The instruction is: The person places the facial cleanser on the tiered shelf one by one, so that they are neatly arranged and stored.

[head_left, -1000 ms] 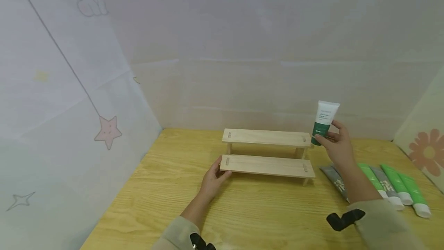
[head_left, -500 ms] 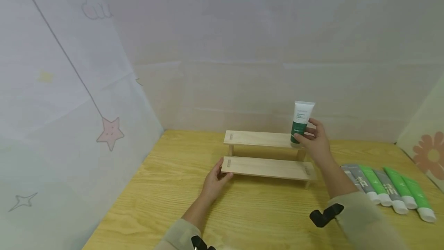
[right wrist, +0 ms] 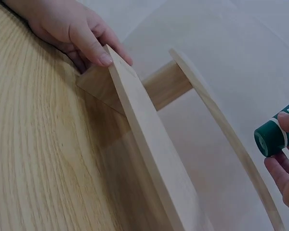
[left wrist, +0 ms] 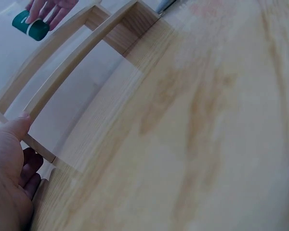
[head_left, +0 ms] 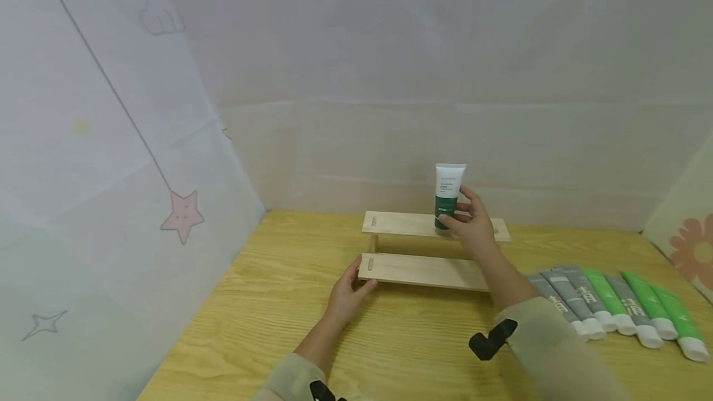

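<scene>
A two-step wooden rack (head_left: 420,269) stands on the wood-grain table. My left hand (head_left: 346,294) grips the left end of its lower step, thumb at the front edge, as the left wrist view also shows. My right hand (head_left: 472,223) pinches a white and green squeeze tube (head_left: 449,185) near its dark green cap. The tube is upright, cap down, close over the upper step (head_left: 384,223) right of its middle. In the right wrist view the green cap (right wrist: 269,138) hangs apart from the upper board. My right forearm hides the right end of the lower step.
Several grey and green squeeze tubes (head_left: 607,296) lie side by side on the table (head_left: 267,327) at the right, white caps toward me. A pale cloth backdrop (head_left: 356,141) rises behind the table and along both sides.
My right hand has carried the upright tube leftward, from beyond the rack's right end to over the upper step. My left hand has kept its grip on the lower step.
</scene>
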### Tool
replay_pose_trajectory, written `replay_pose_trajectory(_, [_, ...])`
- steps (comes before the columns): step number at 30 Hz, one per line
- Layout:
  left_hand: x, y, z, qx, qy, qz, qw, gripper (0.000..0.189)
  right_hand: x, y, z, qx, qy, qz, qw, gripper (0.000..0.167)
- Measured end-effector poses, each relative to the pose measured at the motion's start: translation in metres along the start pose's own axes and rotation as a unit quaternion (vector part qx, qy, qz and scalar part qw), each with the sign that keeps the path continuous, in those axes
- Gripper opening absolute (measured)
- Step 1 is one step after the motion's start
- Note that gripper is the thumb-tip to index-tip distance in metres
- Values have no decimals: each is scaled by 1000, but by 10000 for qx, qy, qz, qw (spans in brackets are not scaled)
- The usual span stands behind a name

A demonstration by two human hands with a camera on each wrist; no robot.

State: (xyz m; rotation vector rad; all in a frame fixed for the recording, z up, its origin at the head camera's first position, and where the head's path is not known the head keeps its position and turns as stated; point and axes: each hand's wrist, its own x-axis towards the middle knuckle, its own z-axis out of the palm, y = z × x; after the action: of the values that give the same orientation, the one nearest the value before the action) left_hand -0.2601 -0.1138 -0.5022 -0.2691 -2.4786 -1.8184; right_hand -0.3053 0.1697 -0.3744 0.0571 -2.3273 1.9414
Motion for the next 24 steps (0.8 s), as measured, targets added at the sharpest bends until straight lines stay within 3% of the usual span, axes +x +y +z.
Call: replay_pose_trajectory(24, [-3,1,3,-49,-72,181,9998,75,20,-6,69,208,-197,-18,9996,80])
